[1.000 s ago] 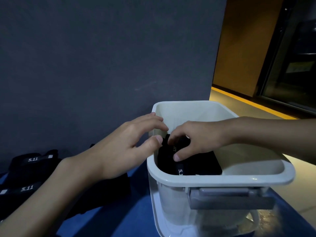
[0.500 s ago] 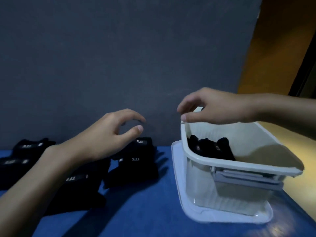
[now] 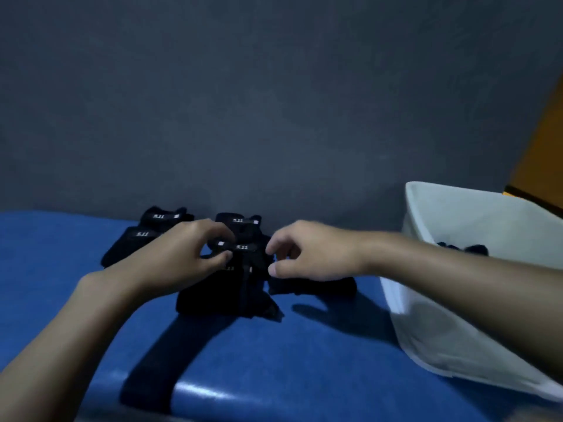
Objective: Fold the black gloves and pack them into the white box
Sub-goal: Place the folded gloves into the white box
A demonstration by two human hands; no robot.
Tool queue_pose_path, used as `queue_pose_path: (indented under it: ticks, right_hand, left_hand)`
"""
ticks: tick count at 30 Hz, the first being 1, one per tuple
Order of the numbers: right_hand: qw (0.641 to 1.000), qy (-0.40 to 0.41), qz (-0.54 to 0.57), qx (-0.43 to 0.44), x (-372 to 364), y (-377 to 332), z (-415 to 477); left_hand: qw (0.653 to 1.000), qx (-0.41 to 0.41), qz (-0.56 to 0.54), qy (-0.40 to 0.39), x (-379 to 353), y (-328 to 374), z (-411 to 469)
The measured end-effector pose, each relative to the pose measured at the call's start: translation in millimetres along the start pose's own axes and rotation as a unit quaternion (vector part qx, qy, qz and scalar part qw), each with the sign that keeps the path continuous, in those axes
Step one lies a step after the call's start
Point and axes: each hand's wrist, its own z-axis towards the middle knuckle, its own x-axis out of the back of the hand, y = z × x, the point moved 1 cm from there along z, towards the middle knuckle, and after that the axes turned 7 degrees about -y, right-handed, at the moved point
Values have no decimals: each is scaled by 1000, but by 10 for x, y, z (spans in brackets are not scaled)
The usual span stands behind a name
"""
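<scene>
Step in hand: picking the next glove off the heap to fold it, as I judge it; some are already packed
Top glove (image 3: 246,278): lies on a dark heap in the middle of the blue worktop (image 3: 274,354), directly between the two hands
Long axis: runs far to near; the white-lettered cuff band is at the far end, towards the grey wall (image 3: 274,102), and the finger end points back at the person; the band itself crosses left to right, from one hand to the other
Left hand (image 3: 185,257): thumb and curled forefingers pinch the left end of the cuff band; this is the hand plainly on the cloth
Right hand (image 3: 310,254): fingers curled down at the right edge of the cuff, thumb stretched out below them; whether it has hold of any cloth I cannot tell
Spare gloves (image 3: 143,239): more lie flat behind and left of the left hand; another dark one lies under the right hand
White box (image 3: 451,214): open-topped, at the right of the worktop, well apart from the heap, beyond the right forearm
Packed gloves (image 3: 463,248): a dark bundle low inside the box, partly hidden by the forearm
What the move turns on: both hands are at the cuff end, so the fold would likely bring cuff and finger end together along that far-to-near axis; the box lies on the right hand's side, so that hand is nearer for the carry
</scene>
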Motion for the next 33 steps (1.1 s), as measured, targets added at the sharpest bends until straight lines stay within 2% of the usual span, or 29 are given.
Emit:
queue_pose_path:
  ticks: [9,14,24,29,33]
  right_hand:
    - [996,10,87,-14,-440,-162,289]
    - [990,27,134,-30,-644,-182,404]
    - [985,27,166,-43,-785,-172,418]
    - [970,15,242,-37,-813,-160,399]
    - [959,12,281,-39,-802,-202,360]
  left_hand:
    - [997,50,-26,-51,-160,-317,-369]
    - [992,79,-90,-45,-201,-320,-441]
    - [976,170,-126,-42,-305,-310,-438]
    - [959,182,-217,-19,-314,-302,-424]
    - [931,163,-326,-9,-266,-279,-453]
